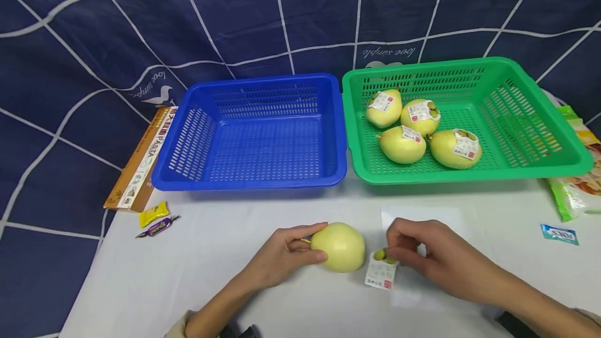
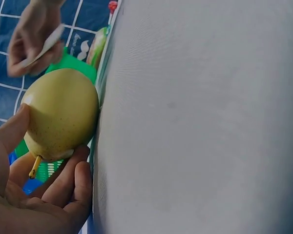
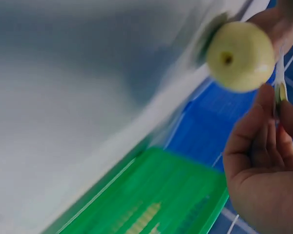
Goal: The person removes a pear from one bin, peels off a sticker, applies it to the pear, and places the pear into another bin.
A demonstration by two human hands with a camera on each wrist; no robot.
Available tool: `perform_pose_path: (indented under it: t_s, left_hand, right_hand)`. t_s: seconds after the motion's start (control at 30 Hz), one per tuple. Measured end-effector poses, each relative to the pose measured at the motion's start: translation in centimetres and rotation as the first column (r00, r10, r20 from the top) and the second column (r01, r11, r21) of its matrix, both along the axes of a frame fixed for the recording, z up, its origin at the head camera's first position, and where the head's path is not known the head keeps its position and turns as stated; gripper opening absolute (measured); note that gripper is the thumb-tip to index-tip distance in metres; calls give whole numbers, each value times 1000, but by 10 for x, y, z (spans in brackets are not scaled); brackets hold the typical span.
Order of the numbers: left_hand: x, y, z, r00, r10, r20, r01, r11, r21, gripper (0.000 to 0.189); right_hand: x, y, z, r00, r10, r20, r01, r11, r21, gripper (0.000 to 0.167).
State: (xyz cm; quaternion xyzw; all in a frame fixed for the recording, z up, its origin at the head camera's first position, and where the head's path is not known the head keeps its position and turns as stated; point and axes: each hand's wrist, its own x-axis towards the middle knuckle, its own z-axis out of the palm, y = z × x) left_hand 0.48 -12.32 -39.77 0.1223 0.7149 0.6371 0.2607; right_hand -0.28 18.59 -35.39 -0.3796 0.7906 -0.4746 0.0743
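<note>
A yellow-green pear (image 1: 339, 247) lies on its side at the front of the table, its stem pointing left. My left hand (image 1: 290, 252) grips it round the stem end, thumb on one side and fingers on the other, as the left wrist view shows on the pear (image 2: 63, 114). Just to the right, my right hand (image 1: 434, 254) pinches a white sticker label (image 1: 381, 274) with a green picture and a red square by its upper edge. The label hangs beside the pear, apart from it. In the right wrist view the pear's blossom end (image 3: 227, 59) faces the camera.
A green basket (image 1: 469, 175) at the back right holds several labelled pears (image 1: 403, 145). Left of it stands a blue basket (image 1: 249, 185). A white paper sheet (image 1: 422, 296) lies under my right hand. Pasta boxes (image 1: 141, 163), wrapped candies (image 1: 154, 214), a blue packet (image 1: 560, 234) and a bag (image 1: 579, 192) lie at the sides.
</note>
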Motion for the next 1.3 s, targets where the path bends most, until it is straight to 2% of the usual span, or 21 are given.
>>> perform_pose_path:
  t_s: [0.2,0.27,0.37,0.63,0.83,1.0,1.07,1.13,1.3]
  left_hand:
    - [0,0,1,1000,4,3,-4,1000,-1,51]
    - [0,0,2,1000,5,8,-5,1000,-3,51]
    - [0,-1,2,1000,9,17,-9,1000,-8,51]
    - [-1,-3,1,1000,-16,22,15,1000,6,53]
    - [-2,-1,1,1000,-11,17,11,1000,-3,52]
    - [-4,1,2,999,15,-46,-18,998,-60,48]
    - [-3,1,4,996,43,-77,-50,994,-101,50]
    - [-3,2,6,992,65,-108,-78,990,-121,53]
    - [-3,8,11,982,64,-176,-78,994,-72,61]
  right_hand:
    - [-6,-44,3,999,5,-35,-8,996,-88,28]
    - [-7,-53,2,999,-22,-38,19,996,-84,27]
    - [-8,-62,1,993,-79,-87,76,996,-43,29]
    - [-8,-69,-6,969,-138,-206,139,990,-8,31]
    - [-5,-66,-10,936,-209,-284,223,975,17,51]
    - [-1,-62,-18,921,-167,-352,204,977,70,49]
    - [0,-62,-21,927,-157,-340,192,979,73,52]
    - [-1,-63,-24,943,-157,-294,180,982,50,53]
    - [-1,-63,-27,981,-134,-139,138,990,18,53]
